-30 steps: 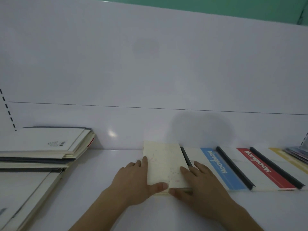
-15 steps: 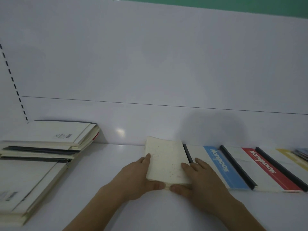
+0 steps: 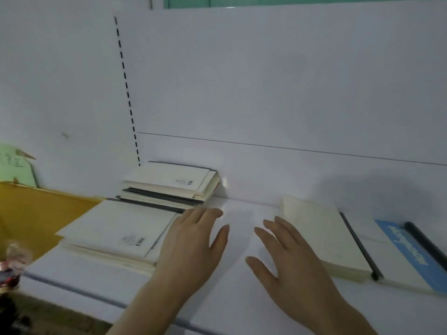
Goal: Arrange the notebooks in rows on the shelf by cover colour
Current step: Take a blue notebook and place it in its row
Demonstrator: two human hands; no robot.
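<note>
The head view shows a white shelf (image 3: 242,298) with both hands held flat above it, empty. The left hand (image 3: 191,247) has its fingers loosely spread, and its fingertips are at the right edge of the near stack of white notebooks (image 3: 113,233) — touching or just above it, I cannot tell which. A second stack (image 3: 171,184) lies behind, against the back panel. The right hand (image 3: 290,259) is also spread, pinching nothing, and it is just beside the left edge of the cream notebook (image 3: 319,238), which lies flat at the left end of the row. To the right of that one is the blue-banded notebook (image 3: 401,255).

The unsorted stacks lie to the left of the hands, so the left hand is clearly nearer. The long axis of the near stack runs from front-left to back-right, so I judge the top notebook is best taken by its right long edge.
</note>
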